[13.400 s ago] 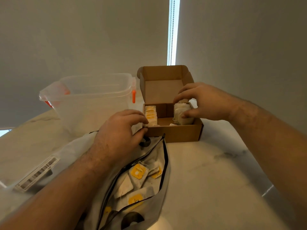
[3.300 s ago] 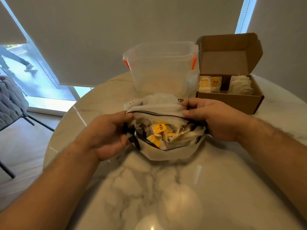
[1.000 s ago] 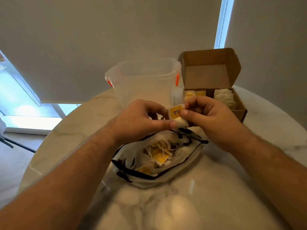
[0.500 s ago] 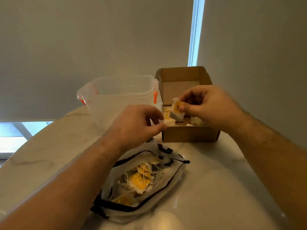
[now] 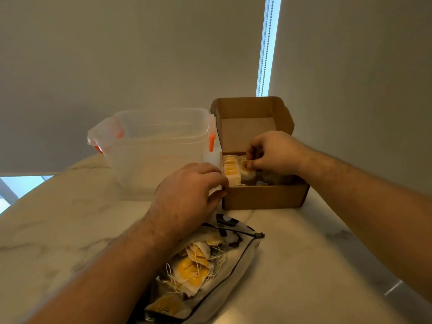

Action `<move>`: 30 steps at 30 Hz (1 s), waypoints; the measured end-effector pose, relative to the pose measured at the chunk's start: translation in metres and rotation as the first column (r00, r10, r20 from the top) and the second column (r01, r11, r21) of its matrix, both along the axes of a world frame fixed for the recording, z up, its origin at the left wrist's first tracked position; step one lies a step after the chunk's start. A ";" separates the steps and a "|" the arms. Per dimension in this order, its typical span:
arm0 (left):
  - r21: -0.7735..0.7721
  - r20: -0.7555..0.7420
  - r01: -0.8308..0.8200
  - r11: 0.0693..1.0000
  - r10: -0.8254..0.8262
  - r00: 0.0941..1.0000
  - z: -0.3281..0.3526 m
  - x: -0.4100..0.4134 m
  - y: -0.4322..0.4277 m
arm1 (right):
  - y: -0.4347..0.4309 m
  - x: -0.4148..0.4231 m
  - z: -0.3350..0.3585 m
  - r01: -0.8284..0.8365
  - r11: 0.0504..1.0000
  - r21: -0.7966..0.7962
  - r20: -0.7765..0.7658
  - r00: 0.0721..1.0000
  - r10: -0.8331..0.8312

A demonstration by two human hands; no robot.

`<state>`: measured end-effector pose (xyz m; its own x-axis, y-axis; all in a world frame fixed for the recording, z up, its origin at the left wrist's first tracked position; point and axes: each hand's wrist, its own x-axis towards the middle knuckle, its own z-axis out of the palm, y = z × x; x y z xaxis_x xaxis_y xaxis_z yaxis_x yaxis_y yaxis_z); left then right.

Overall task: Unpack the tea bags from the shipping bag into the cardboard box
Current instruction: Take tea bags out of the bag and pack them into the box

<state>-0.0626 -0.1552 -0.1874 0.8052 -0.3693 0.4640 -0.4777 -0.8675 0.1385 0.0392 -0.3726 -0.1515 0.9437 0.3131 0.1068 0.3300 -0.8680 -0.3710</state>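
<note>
A clear plastic container [image 5: 152, 155] with orange clips is standing at the back left of the marble table [image 5: 58, 218], just beside the cardboard box [image 5: 264, 195]. My left hand [image 5: 187, 190] is hovering in front of that container, its fingers curling in tight with the fingertips reaching the near left corner of the box. A small pale patch is showing between thumb and fingers, and I cannot tell whether I am holding anything there.

Below my left wrist, the shipping bag [image 5: 238, 260] is lying open on the table near me, its black-edged mouth gaping toward the box. Loose tea bags [image 5: 191, 267] with yellow tags and tangled white strings are lying heaped inside it.

The box is sitting with its lid standing up at the back. A neat row of packed bags [image 5: 230, 169] is lining its left side. My right hand [image 5: 273, 155] is reaching down into the box from the right, thumb and fingers pinching a single tea bag [image 5: 246, 168] by its yellow tag, right beside that row. A bead chain [image 5: 266, 47] is hanging in the bright gap behind the box.
</note>
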 end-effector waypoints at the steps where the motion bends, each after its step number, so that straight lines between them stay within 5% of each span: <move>1: 0.002 0.007 0.002 1.000 -0.002 1.000 -0.001 0.000 0.000 | 0.003 0.003 -0.002 0.003 1.000 -0.013 0.004 1.000 -0.003; 10: -0.021 0.023 0.017 1.000 -0.016 1.000 -0.007 0.005 0.001 | 0.008 0.009 -0.011 0.129 0.965 -0.230 0.201 0.976 -0.082; 15: -0.039 0.018 0.011 0.999 -0.011 1.000 -0.009 0.004 0.003 | 0.004 0.006 -0.014 0.093 0.971 -0.220 0.308 0.951 -0.021; 30: -0.092 -0.016 0.033 0.995 -0.035 0.999 -0.011 0.006 0.004 | 0.014 0.007 -0.016 -0.009 0.784 -0.620 0.283 0.930 0.235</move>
<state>-0.0564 -0.1509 -0.1981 0.8015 -0.3528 0.4828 -0.5032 -0.8341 0.2259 0.0460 -0.3588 -0.1677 0.8351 0.5290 0.1513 0.4516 -0.8161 0.3606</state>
